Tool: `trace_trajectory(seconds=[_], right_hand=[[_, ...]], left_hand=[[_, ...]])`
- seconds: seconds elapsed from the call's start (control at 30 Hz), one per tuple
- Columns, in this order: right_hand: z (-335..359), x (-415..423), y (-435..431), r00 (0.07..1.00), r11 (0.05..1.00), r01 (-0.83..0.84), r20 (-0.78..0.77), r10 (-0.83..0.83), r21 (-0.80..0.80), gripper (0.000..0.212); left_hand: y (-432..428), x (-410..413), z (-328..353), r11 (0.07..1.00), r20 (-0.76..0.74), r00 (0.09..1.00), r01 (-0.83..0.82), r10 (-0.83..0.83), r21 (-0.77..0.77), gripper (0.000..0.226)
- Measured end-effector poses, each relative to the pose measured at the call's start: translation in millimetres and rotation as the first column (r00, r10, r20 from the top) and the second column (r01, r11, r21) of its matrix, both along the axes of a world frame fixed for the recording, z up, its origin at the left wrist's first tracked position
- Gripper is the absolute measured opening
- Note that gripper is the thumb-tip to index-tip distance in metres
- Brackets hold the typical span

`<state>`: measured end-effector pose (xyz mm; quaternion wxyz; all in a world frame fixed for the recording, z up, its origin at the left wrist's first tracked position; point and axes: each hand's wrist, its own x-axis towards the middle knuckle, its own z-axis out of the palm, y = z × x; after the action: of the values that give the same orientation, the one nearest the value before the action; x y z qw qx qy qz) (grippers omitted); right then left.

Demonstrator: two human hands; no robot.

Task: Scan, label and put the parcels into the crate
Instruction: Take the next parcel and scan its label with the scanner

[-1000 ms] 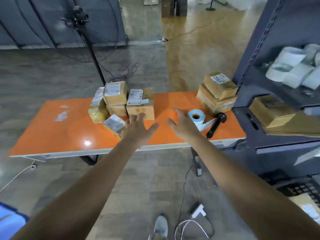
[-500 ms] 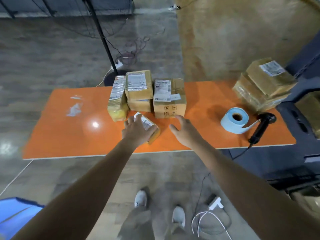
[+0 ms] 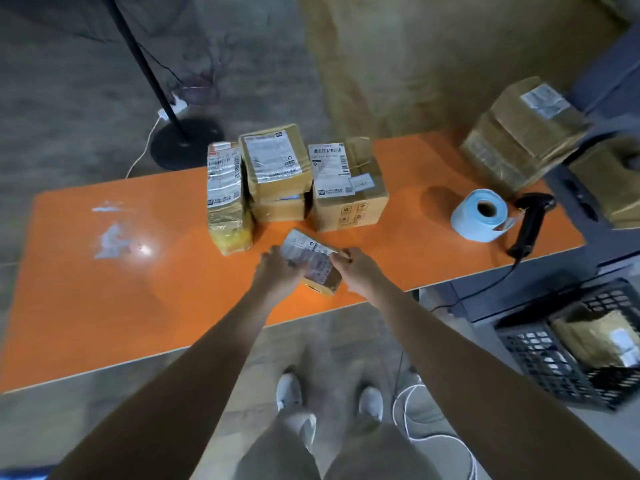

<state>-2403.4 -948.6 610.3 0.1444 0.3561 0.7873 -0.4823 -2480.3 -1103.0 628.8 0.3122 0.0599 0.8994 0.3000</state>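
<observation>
A small brown parcel (image 3: 313, 259) with a white label lies near the front edge of the orange table (image 3: 104, 289). My left hand (image 3: 277, 270) grips its left side and my right hand (image 3: 356, 268) grips its right side. Behind it stand more parcels: a yellow padded bag (image 3: 227, 199), two stacked boxes (image 3: 275, 168) and a larger box (image 3: 346, 183). A blue label roll (image 3: 479, 214) and a black handheld scanner (image 3: 528, 221) lie at the table's right end. The black crate (image 3: 554, 358) sits on the floor at lower right with a parcel (image 3: 595, 337) in it.
Stacked boxes (image 3: 523, 133) rest at the table's far right corner beside a dark shelf unit (image 3: 609, 98). A black stand with a round base (image 3: 183, 140) rises behind the table. White cables (image 3: 415, 410) lie on the floor by my shoes.
I have stepped closer and the view has tilted down. Both hands, spread open above the table before, have closed on the small parcel from either side.
</observation>
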Motion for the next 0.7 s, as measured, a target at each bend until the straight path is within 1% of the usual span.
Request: trace_trajectory(seconds=[0.07, 0.13, 0.2, 0.33, 0.37, 0.43, 0.5, 0.53, 0.63, 0.7], right_hand=[[2.6, 6.0, 12.1, 0.997, 0.997, 0.065, -0.039, -0.064, 0.028, 0.035], [8.5, 14.0, 31.3, 0.986, 0.988, 0.146, -0.091, -0.142, 0.039, 0.031], [15.2, 22.1, 53.8, 0.966, 0.975, 0.219, -0.149, -0.211, 0.037, 0.029], [28.4, 32.9, 97.3, 0.901, 0.935, 0.353, -0.255, -0.352, -0.045, 0.025], [31.0, 34.5, 108.0, 0.893, 0.932, 0.359, -0.274, -0.358, -0.047, 0.026], [36.8, 38.0, 128.5, 0.892, 0.94, 0.338, -0.303, -0.336, -0.047, 0.028], [40.6, 42.1, 148.7, 0.904, 0.957, 0.286, -0.316, -0.287, -0.051, 0.02], [42.5, 44.0, 158.2, 0.912, 0.965, 0.254, -0.316, -0.262, -0.066, 0.02], [49.1, 49.2, 183.1, 0.937, 0.971, 0.208, -0.262, -0.233, -0.117, 0.036], [52.1, 53.2, 200.2, 0.944, 0.974, 0.196, -0.245, -0.219, -0.113, 0.04]], left_hand=[[9.9, 2.3, 0.0, 0.996, 0.012, 0.999, -0.03, 0.029, 0.086, 0.063], [22.5, 3.3, 2.5, 0.981, 0.071, 0.996, -0.071, 0.059, 0.18, 0.053], [38.4, 4.6, 6.4, 0.966, 0.129, 0.99, -0.091, 0.061, 0.24, 0.046], [75.5, 7.6, 17.3, 0.941, 0.249, 0.968, -0.099, 0.017, 0.324, 0.055], [85.0, 8.6, 21.1, 0.935, 0.279, 0.96, -0.087, -0.013, 0.343, 0.056], [104.5, 11.3, 27.1, 0.937, 0.328, 0.942, -0.054, -0.067, 0.346, 0.047], [122.7, 15.0, 29.6, 0.943, 0.349, 0.934, -0.04, -0.082, 0.33, 0.037], [131.4, 16.7, 29.8, 0.944, 0.353, 0.932, -0.042, -0.081, 0.327, 0.038], [154.9, 22.9, 28.3, 0.939, 0.377, 0.923, -0.064, -0.073, 0.338, 0.049], [168.5, 26.5, 30.1, 0.941, 0.362, 0.929, -0.053, -0.076, 0.333, 0.049]])
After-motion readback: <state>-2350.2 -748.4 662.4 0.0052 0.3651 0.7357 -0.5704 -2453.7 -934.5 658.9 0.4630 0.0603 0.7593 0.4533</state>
